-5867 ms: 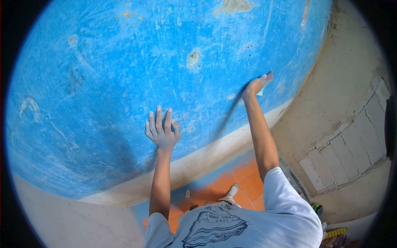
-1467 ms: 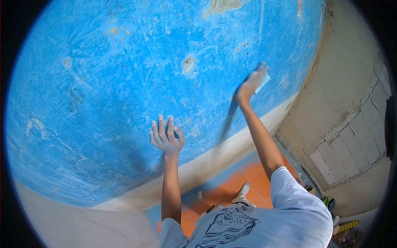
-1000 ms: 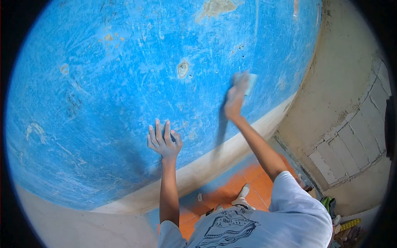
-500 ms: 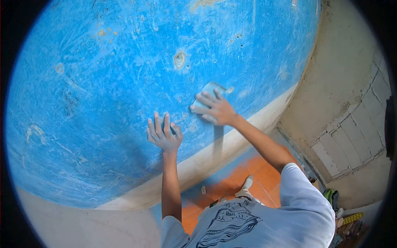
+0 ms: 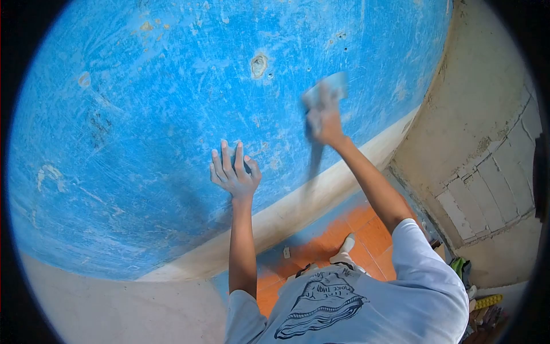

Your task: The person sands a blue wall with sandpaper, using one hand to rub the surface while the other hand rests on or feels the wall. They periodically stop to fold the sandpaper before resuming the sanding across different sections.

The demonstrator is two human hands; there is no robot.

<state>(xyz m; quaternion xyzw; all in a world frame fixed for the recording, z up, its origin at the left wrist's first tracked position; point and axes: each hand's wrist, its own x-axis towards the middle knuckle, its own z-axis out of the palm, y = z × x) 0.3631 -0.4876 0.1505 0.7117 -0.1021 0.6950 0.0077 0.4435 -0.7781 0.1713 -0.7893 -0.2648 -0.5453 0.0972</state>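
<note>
Low on the scuffed blue wall (image 5: 143,126), my left hand (image 5: 236,180) rested with fingers apart, fingertips against the surface. Right of it and higher, past a chipped hollow (image 5: 259,66), my right hand (image 5: 326,120), motion-blurred, was closed on a pale blue sheet (image 5: 339,84); sheet at the wall, its far edge showing beyond my fingers. Below and farther right: orange floor tiles (image 5: 372,243). Extreme right: beige side wall (image 5: 458,126), block-patched lower down.
</note>
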